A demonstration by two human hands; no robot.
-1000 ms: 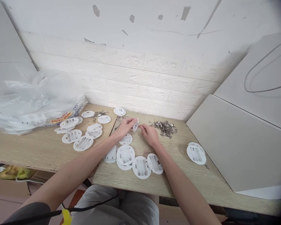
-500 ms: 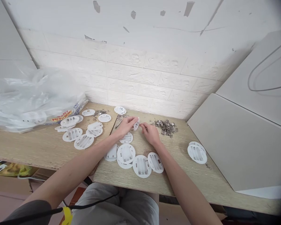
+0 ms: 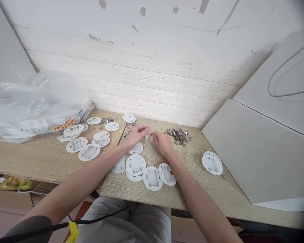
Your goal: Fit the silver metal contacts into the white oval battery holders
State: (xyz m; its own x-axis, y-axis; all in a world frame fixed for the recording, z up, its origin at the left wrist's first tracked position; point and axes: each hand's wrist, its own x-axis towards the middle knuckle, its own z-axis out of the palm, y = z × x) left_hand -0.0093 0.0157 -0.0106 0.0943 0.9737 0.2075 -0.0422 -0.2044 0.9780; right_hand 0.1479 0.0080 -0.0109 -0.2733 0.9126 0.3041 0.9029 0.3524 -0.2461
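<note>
My left hand (image 3: 140, 133) is closed on a round white plastic battery holder (image 3: 147, 136), held up on edge above the table. Close against its right side is my right hand (image 3: 162, 141), its thumb and finger pinched together at the holder. Whatever sits in that pinch is too small to name. Below my hands lie more white battery holders (image 3: 152, 178), several with metal contacts in their slots. A heap of small metal contact pieces (image 3: 179, 136) lies just right of my right hand.
A clear plastic bag (image 3: 38, 104) of white parts fills the left end of the wooden table (image 3: 192, 182). More battery holders (image 3: 89, 152) are scattered on the left. Two overlapping holders (image 3: 212, 164) lie at the right, beside a grey panel (image 3: 258, 155). A brick-patterned wall (image 3: 164, 84) stands behind.
The holder in my left hand has turned slightly and shows less of its face. My right hand stays pinched beside it. The whole view has shifted a little.
</note>
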